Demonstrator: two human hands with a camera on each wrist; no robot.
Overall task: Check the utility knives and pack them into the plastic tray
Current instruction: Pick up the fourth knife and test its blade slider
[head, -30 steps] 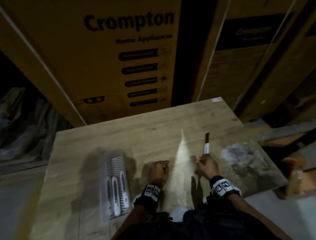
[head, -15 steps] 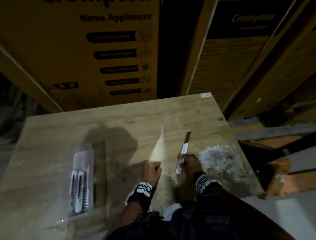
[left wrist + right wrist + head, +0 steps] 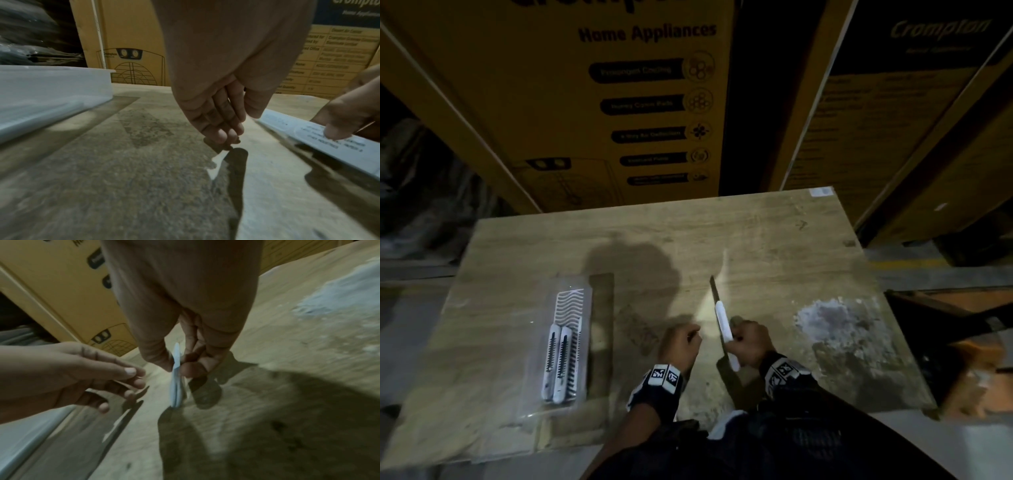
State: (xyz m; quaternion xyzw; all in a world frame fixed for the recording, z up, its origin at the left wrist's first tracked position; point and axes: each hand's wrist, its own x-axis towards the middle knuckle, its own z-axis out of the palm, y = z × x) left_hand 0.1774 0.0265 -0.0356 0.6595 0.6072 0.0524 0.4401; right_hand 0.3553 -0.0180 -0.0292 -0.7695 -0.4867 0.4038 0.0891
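Note:
A clear plastic tray [image 3: 571, 301] lies at the table's left with two white utility knives [image 3: 558, 363] side by side in it. My right hand [image 3: 736, 337] grips a third white utility knife [image 3: 722, 322] around the middle of its handle, and its dark blade [image 3: 714, 289] sticks out away from me. In the right wrist view the thumb and fingers pinch that knife [image 3: 175, 379] edge-on just above the table. My left hand [image 3: 688, 337] hovers just left of it with relaxed fingers [image 3: 220, 126] pointing down at the wood, holding nothing.
The wooden table [image 3: 756, 233] has a whitish worn patch [image 3: 832, 318] at the right. Tall yellow cardboard boxes [image 3: 619, 102] stand right behind its far edge. The tray wall [image 3: 51, 87] is close to my left hand's left side.
The knife has tipped from leaning right to leaning left, and my right hand now sits higher up its handle. The left hand stays beside it. The head view has shifted.

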